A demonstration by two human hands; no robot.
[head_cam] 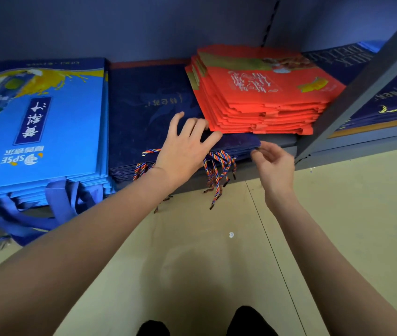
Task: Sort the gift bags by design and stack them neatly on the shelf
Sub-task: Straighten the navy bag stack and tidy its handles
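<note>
A stack of dark navy gift bags (pixel 144 112) with multicoloured rope handles (pixel 218 170) lies flat in the middle of the shelf. A stack of red bags (pixel 265 100) sits partly on its right part, turned askew. To the left lies a stack of light blue bags (pixel 47 132) with blue strap handles. My left hand (pixel 187 146) rests flat with spread fingers on the navy stack, fingertips touching the red stack's near left corner. My right hand (pixel 274 163) pinches the navy stack's front right corner with fingertips.
A grey shelf upright (pixel 362 86) slants across at right; beyond it lie more navy bags (pixel 386 103) with gold print. The shelf's front edge (pixel 277 141) is just above a beige tiled floor (pixel 217 251). My dark shoes (pixel 248 321) show at the bottom.
</note>
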